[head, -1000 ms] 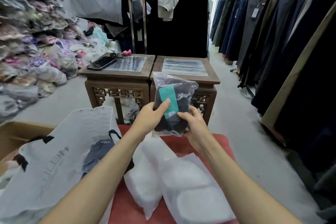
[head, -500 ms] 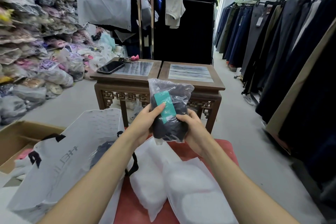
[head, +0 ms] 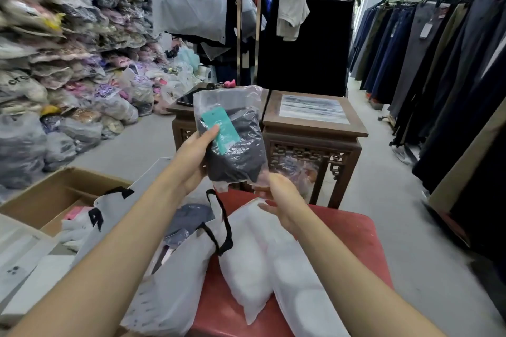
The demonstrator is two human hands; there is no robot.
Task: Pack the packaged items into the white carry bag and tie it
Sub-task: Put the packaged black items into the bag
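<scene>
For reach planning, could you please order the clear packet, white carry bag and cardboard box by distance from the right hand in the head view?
1. clear packet, just above the right hand.
2. white carry bag, lower left.
3. cardboard box, far left.

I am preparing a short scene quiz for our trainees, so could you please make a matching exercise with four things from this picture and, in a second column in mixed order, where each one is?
Things
1. clear plastic packet of dark clothing with a teal tag
2. white carry bag with black handles
3. flat black phone
4. white soft padded packets

Places or states
A. on the carved brown wooden table
B. lying on the red stool top
C. held up by the left hand
D. open, with dark items inside

Pairs: 1-C, 2-D, 3-A, 4-B
</scene>
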